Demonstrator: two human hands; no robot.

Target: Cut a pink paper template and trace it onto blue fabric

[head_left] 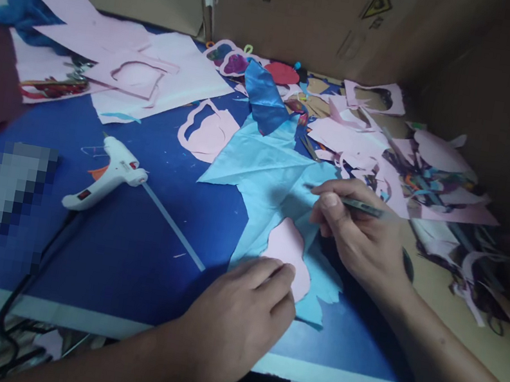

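My left hand [243,306] lies with its fingers pressed together on a small pink paper shape [287,245], holding it down on a light blue sheet [267,173]. My right hand [355,234] pinches a dark pen [362,206] whose tip rests on the blue sheet just above the pink shape. The blue sheet lies on a dark blue table [137,249].
A white glue gun [105,176] lies to the left with a clear glue stick [175,227] behind it and a black cord [22,295]. Pink paper sheets [156,80] and a heap of paper scraps [410,165] cover the back. Cardboard boxes [314,12] stand behind.
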